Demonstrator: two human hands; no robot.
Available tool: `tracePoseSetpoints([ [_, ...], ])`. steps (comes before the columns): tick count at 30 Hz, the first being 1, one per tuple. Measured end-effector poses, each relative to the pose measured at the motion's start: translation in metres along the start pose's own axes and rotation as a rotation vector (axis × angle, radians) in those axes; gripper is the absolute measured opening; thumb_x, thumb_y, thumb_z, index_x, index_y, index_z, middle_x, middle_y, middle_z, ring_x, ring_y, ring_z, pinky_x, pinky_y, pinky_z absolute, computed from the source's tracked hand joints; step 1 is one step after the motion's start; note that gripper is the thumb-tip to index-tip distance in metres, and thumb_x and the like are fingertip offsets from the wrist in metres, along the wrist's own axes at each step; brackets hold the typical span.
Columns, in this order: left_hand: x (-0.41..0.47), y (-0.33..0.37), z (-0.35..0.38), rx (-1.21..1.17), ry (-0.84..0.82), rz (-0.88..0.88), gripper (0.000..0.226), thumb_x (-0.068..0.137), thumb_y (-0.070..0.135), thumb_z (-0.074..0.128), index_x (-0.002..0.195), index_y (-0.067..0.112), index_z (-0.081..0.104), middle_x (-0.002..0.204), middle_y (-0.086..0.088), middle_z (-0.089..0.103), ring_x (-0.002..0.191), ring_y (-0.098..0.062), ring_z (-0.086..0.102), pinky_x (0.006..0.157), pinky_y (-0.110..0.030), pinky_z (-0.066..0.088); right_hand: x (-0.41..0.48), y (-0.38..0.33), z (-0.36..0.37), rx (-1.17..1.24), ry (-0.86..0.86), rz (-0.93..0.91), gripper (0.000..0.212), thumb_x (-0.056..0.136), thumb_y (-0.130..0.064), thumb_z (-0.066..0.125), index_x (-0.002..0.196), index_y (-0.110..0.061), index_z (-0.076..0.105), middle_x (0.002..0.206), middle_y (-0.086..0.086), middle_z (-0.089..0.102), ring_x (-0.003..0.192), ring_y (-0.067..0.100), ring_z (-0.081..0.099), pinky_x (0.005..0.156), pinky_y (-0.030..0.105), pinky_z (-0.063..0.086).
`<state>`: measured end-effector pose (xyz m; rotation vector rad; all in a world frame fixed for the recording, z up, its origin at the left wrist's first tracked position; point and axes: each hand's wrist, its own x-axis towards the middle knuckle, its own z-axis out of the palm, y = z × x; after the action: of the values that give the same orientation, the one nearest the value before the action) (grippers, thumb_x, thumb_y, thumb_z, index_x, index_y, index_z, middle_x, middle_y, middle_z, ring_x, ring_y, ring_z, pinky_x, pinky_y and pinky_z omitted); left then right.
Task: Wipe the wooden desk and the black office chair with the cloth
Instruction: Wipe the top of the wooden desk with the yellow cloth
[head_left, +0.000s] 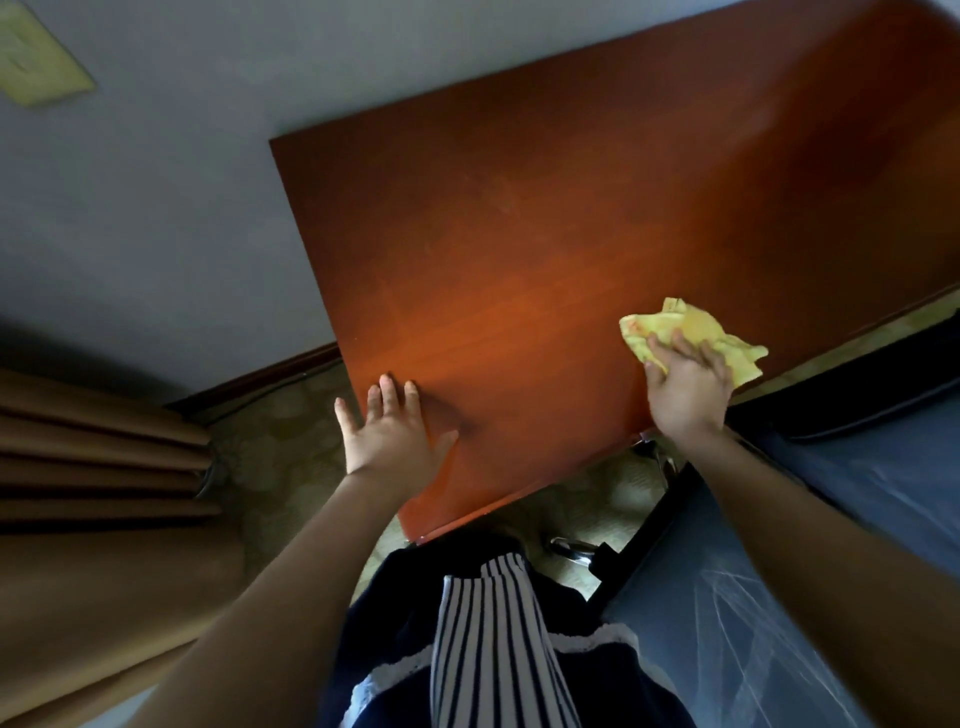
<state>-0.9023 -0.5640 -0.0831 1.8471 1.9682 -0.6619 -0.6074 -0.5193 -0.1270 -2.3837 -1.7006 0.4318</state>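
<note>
The reddish-brown wooden desk (571, 223) fills the upper middle of the view, its top bare. A crumpled yellow cloth (691, 327) lies on the desk near its front right edge. My right hand (685, 389) presses on the cloth with the fingers spread over it. My left hand (389, 431) lies flat on the desk's near left corner, fingers straight and spread, holding nothing. The black office chair (857, 395) shows at the right, dark seat and frame, partly under the desk edge.
A grey wall (156, 208) runs behind and left of the desk, with a light switch plate (31, 57) at top left. Brown curtains (93, 467) hang at the left. Patterned carpet (280, 441) shows below. The chair's chrome base (571, 551) lies near my legs.
</note>
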Motion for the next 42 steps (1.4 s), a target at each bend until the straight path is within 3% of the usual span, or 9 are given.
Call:
tracePoseSetpoints([
  [4,-0.002,-0.004,0.0,0.015,0.044,0.033,0.078,0.095,0.062,0.02,0.152,0.011,0.006,0.159,-0.015,0.003,0.147,-0.026,0.005,0.114,-0.058,-0.004,-0.041,-0.011,0.012,-0.079,-0.047,-0.101,0.041,0.097,-0.026,0.049,0.138,-0.025,0.048,0.148,0.004,0.041,0.142,0.029,0.022,0.113,0.049,0.019],
  [8,0.002,-0.009,-0.004,0.048,0.166,0.085,0.068,0.095,0.058,0.027,0.143,0.009,0.028,0.148,-0.018,0.032,0.136,-0.03,0.031,0.114,-0.058,0.001,-0.068,-0.023,0.02,-0.121,-0.095,-0.153,0.043,0.097,-0.027,0.05,0.14,-0.028,0.046,0.149,0.002,0.039,0.142,0.029,0.021,0.112,0.049,0.022],
  [12,0.011,-0.015,-0.007,-0.147,0.247,0.099,0.058,0.095,0.053,0.038,0.138,0.015,0.035,0.137,-0.009,0.043,0.13,-0.03,0.037,0.114,-0.056,0.007,-0.082,-0.037,0.02,-0.169,-0.151,-0.283,0.043,0.097,-0.03,0.049,0.139,-0.033,0.045,0.149,-0.001,0.038,0.143,0.028,0.02,0.113,0.047,0.021],
  [18,0.026,-0.014,-0.005,-0.289,0.262,0.144,0.071,0.093,0.049,0.046,0.149,0.017,0.016,0.154,-0.008,0.02,0.144,-0.027,0.013,0.116,-0.053,0.002,-0.094,-0.084,0.035,0.03,-0.233,-0.541,0.038,0.095,-0.027,0.055,0.132,-0.03,0.054,0.146,-0.007,0.039,0.145,0.025,0.014,0.115,0.053,0.005],
  [22,0.05,-0.01,-0.013,-0.286,0.222,0.073,0.081,0.093,0.05,0.046,0.152,0.018,0.001,0.16,-0.006,-0.004,0.146,-0.028,-0.012,0.114,-0.054,-0.004,-0.045,-0.094,0.033,0.042,-0.249,-0.713,0.036,0.092,-0.022,0.059,0.127,-0.03,0.059,0.143,-0.007,0.045,0.143,0.024,0.022,0.113,0.054,0.011],
  [28,0.08,0.007,-0.032,-0.284,0.166,-0.17,0.109,0.082,0.07,0.047,0.149,0.012,-0.016,0.157,-0.013,-0.019,0.144,-0.032,-0.019,0.113,-0.058,-0.003,0.058,-0.108,0.02,-0.044,-0.284,-0.873,0.039,0.089,-0.021,0.063,0.127,-0.032,0.059,0.142,-0.008,0.047,0.142,0.02,0.027,0.114,0.05,0.015],
  [31,0.089,0.014,-0.041,-0.279,0.112,-0.296,0.125,0.071,0.08,0.048,0.147,0.007,-0.019,0.156,-0.017,-0.019,0.144,-0.033,-0.019,0.112,-0.06,-0.003,0.113,-0.12,0.014,-0.077,-0.306,-0.899,0.042,0.089,-0.02,0.064,0.129,-0.031,0.058,0.144,-0.006,0.045,0.142,0.021,0.026,0.113,0.051,0.016],
  [36,0.092,0.016,-0.041,-0.28,0.03,-0.384,0.131,0.065,0.086,0.045,0.147,0.005,-0.019,0.157,-0.014,-0.019,0.144,-0.031,-0.02,0.111,-0.061,-0.005,0.188,-0.144,0.011,-0.099,-0.351,-0.882,0.042,0.093,-0.02,0.058,0.133,-0.031,0.052,0.148,-0.004,0.039,0.144,0.022,0.02,0.115,0.051,0.013],
  [42,0.096,0.015,-0.041,-0.267,0.031,-0.392,0.133,0.062,0.087,0.046,0.148,0.004,-0.013,0.158,-0.013,-0.015,0.146,-0.028,-0.012,0.111,-0.061,-0.004,0.223,-0.183,0.015,-0.112,-0.272,-0.575,0.038,0.1,-0.026,0.044,0.136,-0.035,0.048,0.153,-0.009,0.03,0.145,0.021,0.012,0.116,0.049,0.011],
])
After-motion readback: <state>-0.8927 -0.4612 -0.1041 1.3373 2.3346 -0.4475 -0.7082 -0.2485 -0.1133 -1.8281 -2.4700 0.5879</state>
